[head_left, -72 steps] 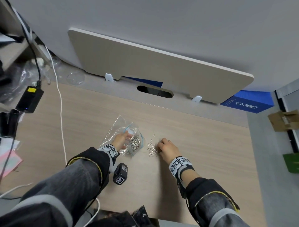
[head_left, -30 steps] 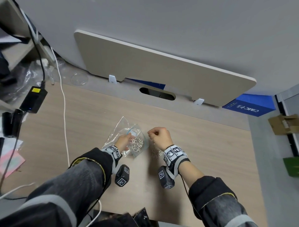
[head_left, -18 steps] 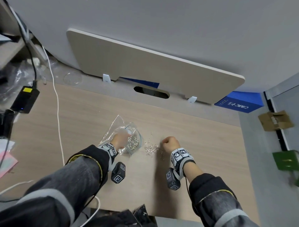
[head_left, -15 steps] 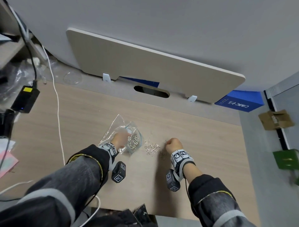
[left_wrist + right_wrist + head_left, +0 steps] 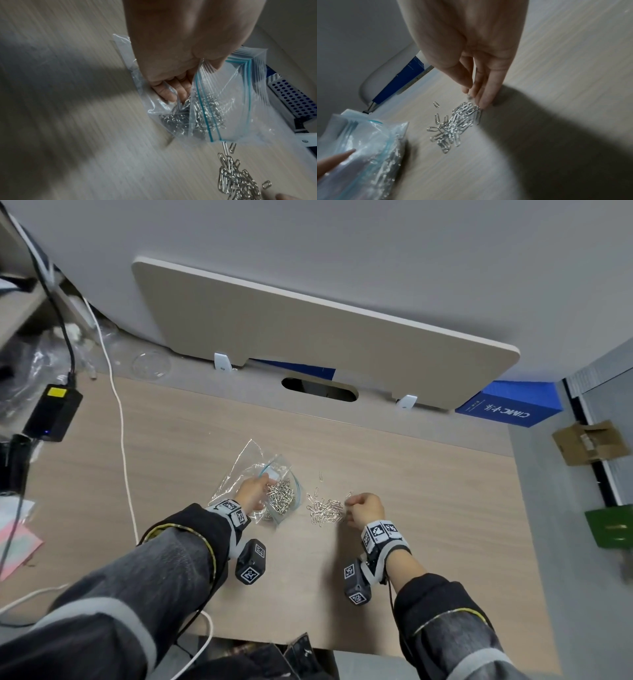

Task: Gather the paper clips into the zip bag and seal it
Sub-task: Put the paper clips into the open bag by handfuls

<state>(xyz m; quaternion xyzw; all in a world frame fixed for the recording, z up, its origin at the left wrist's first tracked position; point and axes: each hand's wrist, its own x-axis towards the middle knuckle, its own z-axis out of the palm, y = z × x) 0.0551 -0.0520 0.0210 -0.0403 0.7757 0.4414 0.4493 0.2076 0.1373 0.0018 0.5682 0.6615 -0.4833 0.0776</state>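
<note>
Your left hand (image 5: 252, 494) grips the zip bag (image 5: 274, 498) by its mouth; keep it gaping. Just right of the bag, your right hand (image 5: 365, 510), fingers loosely extended, touches the loose paper clips (image 5: 324, 511): rake, pinch together.

zip bag (image 5: 260, 484): 1 | hands (image 5: 251, 494): 2 | loose paper clips (image 5: 325, 510): roughly thirty, blurred | clips in bag: uncountable

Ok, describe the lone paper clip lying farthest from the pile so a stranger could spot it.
On the light wooden desk, find the loose silver paper clip pile right of the clear zip bag. The lone silver clip lies beyond it toward the wall, touching nothing.
</note>
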